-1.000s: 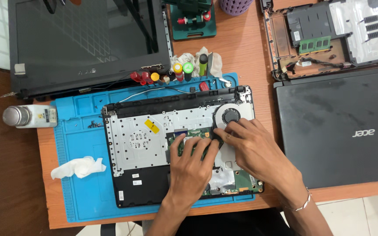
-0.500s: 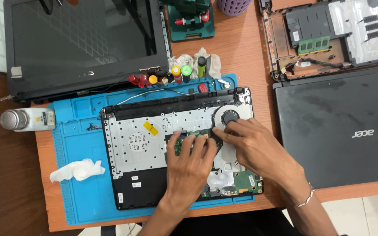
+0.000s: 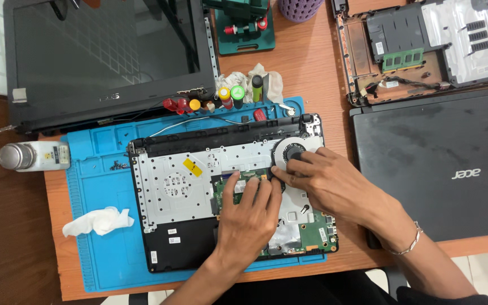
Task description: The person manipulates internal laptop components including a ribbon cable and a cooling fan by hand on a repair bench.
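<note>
An opened laptop base [image 3: 176, 186] lies on a blue repair mat [image 3: 97, 169], its silver keyboard backplate and green motherboard [image 3: 312, 234] exposed. My left hand [image 3: 249, 217] rests flat on the motherboard, fingertips pressing near its upper edge. My right hand [image 3: 326, 181] comes in from the right, its fingers down beside the round black cooling fan [image 3: 295, 152] at the base's upper right. Neither hand visibly holds a tool; what lies under the fingers is hidden.
A detached laptop screen [image 3: 108, 62] lies at the upper left, a closed black laptop [image 3: 441, 164] at the right, another stripped chassis [image 3: 425, 45] above it. A white bottle [image 3: 32, 156], crumpled tissue [image 3: 97, 221], coloured screwdriver handles [image 3: 221, 99] and a green stand [image 3: 247, 28] surround the mat.
Both hands stay on the motherboard near the fan; the left fingers have shifted slightly along the board's upper edge. The view has drifted a little.
</note>
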